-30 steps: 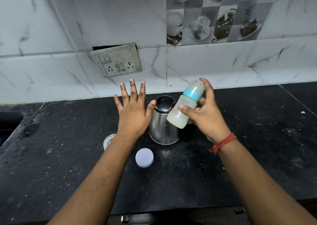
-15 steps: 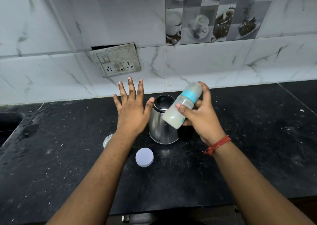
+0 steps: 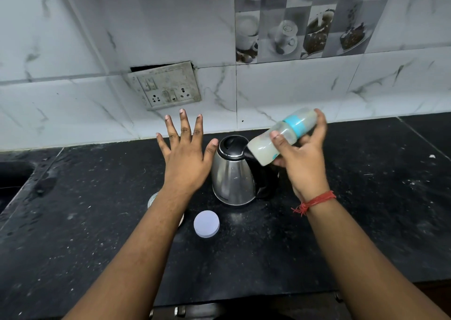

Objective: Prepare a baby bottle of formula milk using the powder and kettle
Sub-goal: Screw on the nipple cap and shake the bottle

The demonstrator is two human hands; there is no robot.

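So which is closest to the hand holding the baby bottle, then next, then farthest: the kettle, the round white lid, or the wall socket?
From the right hand:
1. Kettle, just to its left.
2. Round white lid, lower left on the counter.
3. Wall socket, up on the wall, far left.

We see a black speckled tabletop, white marble wall tiles, a grimy socket plate, cup-print tiles.
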